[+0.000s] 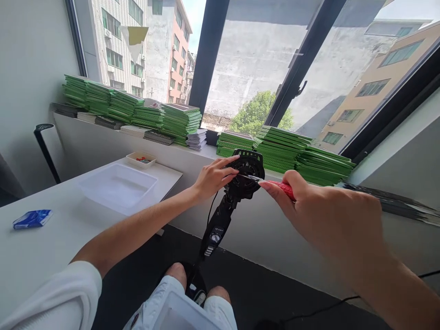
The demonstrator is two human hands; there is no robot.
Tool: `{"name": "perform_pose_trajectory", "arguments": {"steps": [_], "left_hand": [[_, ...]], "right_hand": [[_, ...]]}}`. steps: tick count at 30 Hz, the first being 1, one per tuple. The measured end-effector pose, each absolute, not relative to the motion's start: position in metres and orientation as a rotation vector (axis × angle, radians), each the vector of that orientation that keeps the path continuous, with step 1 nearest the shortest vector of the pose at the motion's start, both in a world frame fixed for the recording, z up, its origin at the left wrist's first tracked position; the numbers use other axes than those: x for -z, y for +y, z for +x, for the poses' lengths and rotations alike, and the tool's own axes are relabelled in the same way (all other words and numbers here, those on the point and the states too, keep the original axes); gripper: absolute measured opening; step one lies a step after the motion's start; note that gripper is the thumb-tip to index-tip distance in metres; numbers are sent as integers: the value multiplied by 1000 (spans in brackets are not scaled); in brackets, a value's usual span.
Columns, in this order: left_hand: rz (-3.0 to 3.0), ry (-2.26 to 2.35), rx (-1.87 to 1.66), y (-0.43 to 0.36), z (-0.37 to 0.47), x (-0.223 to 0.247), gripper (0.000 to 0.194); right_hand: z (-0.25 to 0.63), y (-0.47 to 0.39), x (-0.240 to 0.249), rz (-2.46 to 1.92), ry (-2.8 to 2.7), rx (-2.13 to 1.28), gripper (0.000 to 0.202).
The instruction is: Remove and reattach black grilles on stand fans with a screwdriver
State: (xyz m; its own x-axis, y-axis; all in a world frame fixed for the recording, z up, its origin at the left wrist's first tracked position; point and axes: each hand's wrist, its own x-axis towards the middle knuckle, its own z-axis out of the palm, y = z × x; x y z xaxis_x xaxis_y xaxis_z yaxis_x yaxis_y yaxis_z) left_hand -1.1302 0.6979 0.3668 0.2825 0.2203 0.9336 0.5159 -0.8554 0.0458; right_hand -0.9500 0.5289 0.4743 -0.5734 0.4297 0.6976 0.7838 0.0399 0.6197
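A black fan head point(245, 160) with its round slotted motor housing bare stands on a black pole in front of me. My left hand point(215, 176) reaches to its left side, fingers stretched and apart, fingertips touching the housing near the middle. My right hand point(326, 215) is closed around the red handle of a pair of pliers point(283, 187). The slim metal jaws point left into the middle of the housing, close to my left fingertips. What lies at the jaw tips is too small to make out. A control panel point(216, 237) with a dial sits lower on the pole.
A translucent plastic bin point(120, 185), a small tray point(140, 159) with orange bits and a blue packet point(32, 219) are on the white table point(68, 238) at left. Green book stacks point(282, 149) line the windowsill. Another clear container point(185, 314) rests on my lap. A cable point(319, 311) crosses the floor.
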Motion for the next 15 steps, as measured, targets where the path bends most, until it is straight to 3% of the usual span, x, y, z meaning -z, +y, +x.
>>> {"name": "perform_pose_trajectory", "arguments": {"steps": [4,8,11,13,15], "left_hand": [[-2306,-698,1602,700,-1130,-365,20],[-2297,-679,1612,699,-1129,-365,20],[-2298,-643,1636,699,-1128,-363,19],[-2296,-622,1657,699,-1128,-361,18],[-2299,-605,1693,699,-1128,-358,19]], "right_hand": [[-956,535,-486,-1229,-2267,1148,37],[-968,532,-500,-1536,-2108,1493,54],[-972,533,-507,-1572,-2218,1283,39],[-973,534,-510,-1508,-2258,1190,41],[-973,533,-513,-1518,-2193,1318,46]]}}
